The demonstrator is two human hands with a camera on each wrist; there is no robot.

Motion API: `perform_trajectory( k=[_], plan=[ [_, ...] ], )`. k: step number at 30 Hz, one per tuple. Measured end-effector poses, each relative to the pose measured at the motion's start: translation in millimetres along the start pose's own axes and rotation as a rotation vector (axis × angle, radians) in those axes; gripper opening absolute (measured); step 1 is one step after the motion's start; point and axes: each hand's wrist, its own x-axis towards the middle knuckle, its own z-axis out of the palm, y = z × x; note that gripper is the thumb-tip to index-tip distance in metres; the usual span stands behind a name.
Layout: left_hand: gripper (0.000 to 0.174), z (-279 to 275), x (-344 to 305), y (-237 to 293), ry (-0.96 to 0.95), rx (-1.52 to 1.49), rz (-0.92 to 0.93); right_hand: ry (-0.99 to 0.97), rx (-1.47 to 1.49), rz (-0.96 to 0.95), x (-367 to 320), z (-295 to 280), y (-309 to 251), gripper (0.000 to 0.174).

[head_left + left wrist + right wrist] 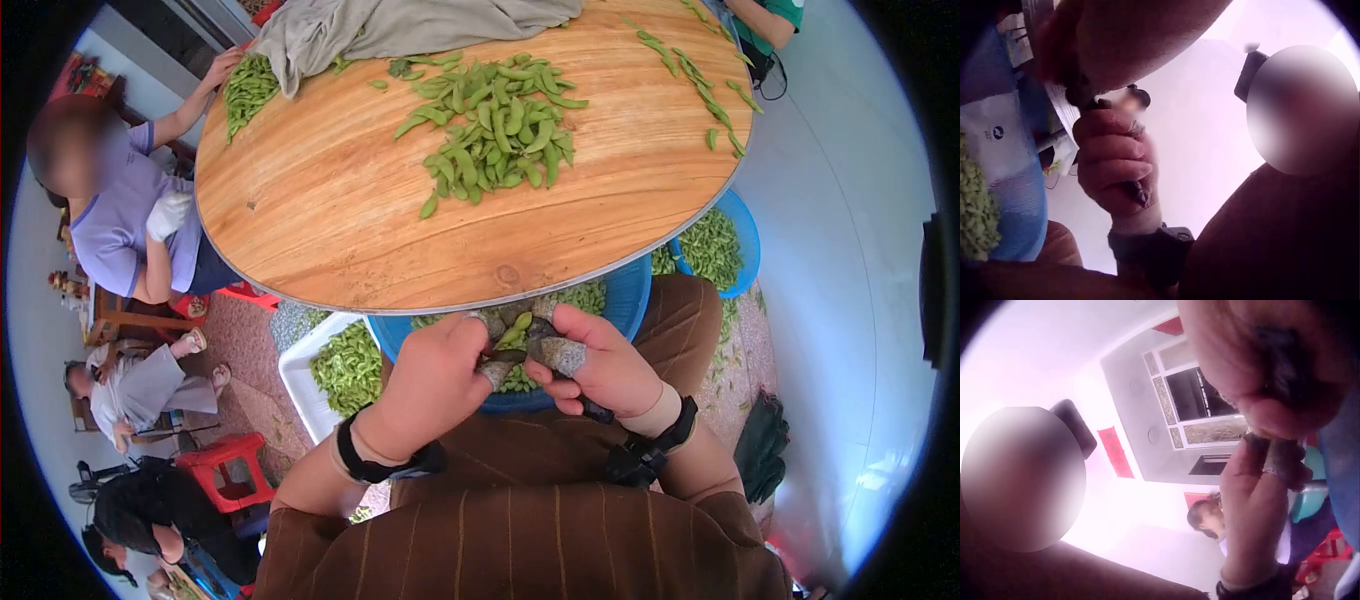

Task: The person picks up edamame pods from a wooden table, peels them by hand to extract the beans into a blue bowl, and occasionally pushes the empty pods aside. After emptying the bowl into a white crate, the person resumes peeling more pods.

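Above the blue basin, my two hands meet at the near edge of the round table. My left hand (pixel 430 365) pinches a green soybean pod (pixel 517 331) between thumb and finger, their tips wrapped in grey coverings. The right hand (pixel 608 368), its thumb also wrapped in grey, curls round a dark handled tool (pixel 597 410) beside the pod. In the left wrist view the dark end of this tool (pixel 1140 193) pokes out below the curled fingers; its kind I cannot tell. The right wrist view shows dark material (pixel 1288 365) inside the right palm.
Soybean pods (pixel 500 130) are heaped on the wooden table (pixel 330 220). Below it stand the blue basin (pixel 640 300), a white tray (pixel 297 372) and another blue basin (pixel 748 240), all with pods. A person in a purple shirt (pixel 140 215) sits at the left. A grey cloth (pixel 350 35) covers the far edge.
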Motion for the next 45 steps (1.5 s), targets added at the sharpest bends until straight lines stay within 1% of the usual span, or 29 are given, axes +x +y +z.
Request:
perform_trajectory(
  k=[2,3,4,5,6,8,9,10,11,12,13,14,15,17,19,21,23,27,30,32,34,35,36,37,38,40,41,43,45],
  plan=[
    [0.021,3.8,-3.0,-1.5,0.082,0.37,0.135,0.014,-0.052,-0.031,3.7,1.5,2.3,0.018],
    [0.021,7.0,-2.5,-4.7,0.084,0.372,0.135,0.032,-0.104,-0.064,5.0,1.5,3.1,0.017],
    [0.017,11.0,-1.2,-8.9,0.137,0.258,0.14,0.031,-0.104,-0.066,4.9,0.5,3.9,0.017],
    [0.013,12.9,0.2,-11.2,0.189,0.143,0.145,0.0,-0.105,-0.085,3.8,-1.2,4.9,0.017],
    [0.013,7.0,1.3,-8.9,0.189,0.142,0.147,-0.03,-0.107,-0.104,2.5,-3.0,6.1,0.018],
    [0.009,-9.7,0.4,-2.3,-0.165,-1.203,-0.735,-0.045,-0.119,-0.116,-0.5,-5.4,11.1,0.017],
    [0.009,-9.4,-1.1,-3.8,-0.164,-1.204,-0.736,-0.064,-0.132,-0.131,-1.4,-6.0,12.3,0.017],
    [0.009,-8.2,-2.6,-6.3,-0.186,-1.033,-0.667,-0.064,-0.131,-0.131,-1.7,-6.6,12.0,0.017],
    [0.011,-7.3,-4.0,-7.4,-0.206,-0.862,-0.596,-0.008,-0.238,-0.137,-2.0,-7.0,11.8,0.017],
    [0.011,-6.5,-5.4,-6.9,-0.209,-0.864,-0.597,0.049,-0.344,-0.14,-2.5,-7.1,12.1,0.017],
    [0.011,-4.8,-7.1,-6.4,-0.195,-0.684,-0.465,0.049,-0.344,-0.138,-0.1,-9.0,16.1,0.017],
    [0.015,-3.5,-8.8,-6.0,-0.18,-0.506,-0.334,0.187,-0.674,-0.373,4.5,-11.6,22.9,0.02],
    [0.015,-2.0,-9.6,-6.4,-0.181,-0.509,-0.337,0.325,-1.002,-0.612,7.4,-12.4,27.0,0.023],
    [0.02,1.1,-10.8,-7.5,-0.168,-0.287,-0.144,0.359,-1.062,-0.629,10.1,-10.1,27.0,0.027],
    [0.019,1.2,-10.0,-7.5,-0.181,-0.275,-0.146,0.39,-1.124,-0.646,12.0,-8.5,27.9,0.03],
    [0.018,2.2,-10.3,-11.1,-0.191,-0.263,-0.15,0.37,-1.41,-0.758,13.6,-7.4,31.9,0.032],
    [0.015,6.2,-11.6,-18.5,-0.163,-0.084,-0.059,0.363,-1.451,-0.733,15.8,-5.8,36.1,0.033],
    [0.011,6.2,-14.9,-18.7,-0.176,-0.116,-0.123,0.351,-1.525,-0.718,22.7,-6.6,38.8,0.035],
    [0.014,5.7,-25.6,-26.3,-0.145,0.011,-0.127,0.312,-1.575,-0.685,24.0,-1.3,38.7,0.031],
    [0.014,0.3,-47.5,-47.7,-0.074,0.156,-0.201,0.312,-1.585,-0.645,25.3,-5.8,36.1,0.029],
    [0.017,-10.3,-72.4,-68.9,-0.159,0.356,-0.44,0.318,-1.589,-0.605,29.0,-11.4,33.2,0.026],
    [0.017,-17.4,-81.6,-71.8,-0.152,0.361,-0.445,0.272,-1.501,-0.647,31.2,-13.4,32.1,0.027],
    [0.018,-25.3,-88.2,-70.5,-0.169,0.489,-0.57,0.227,-1.411,-0.684,32.6,-15.2,31.9,0.029],
    [0.019,-30.9,-90.2,-67.4,-0.188,0.618,-0.694,0.223,-1.41,-0.689,33.2,-17.5,32.9,0.029],
    [0.019,-37.4,-87.6,-63.9,-0.185,0.622,-0.696,0.222,-1.454,-0.651,33.5,-19.2,34.7,0.03],
    [0.017,-59.6,-72.2,-50.7,-0.274,0.491,-0.409,0.218,-1.495,-0.615,34.7,-18.9,35.4,0.032],
    [0.017,-66.6,-59.9,-39.5,-0.271,0.493,-0.413,0.22,-1.468,-0.59,34.3,-17.6,34.2,0.032],
    [0.017,-68.2,-22.4,-17.3,0.027,0.22,-0.222,0.222,-1.443,-0.567,33.8,-16.7,34.9,0.031],
    [0.015,-66.2,12.3,-15.0,0.184,0.373,-0.149,0.222,-1.506,-0.619,32.4,-18.4,37.9,0.026]
  ],
)
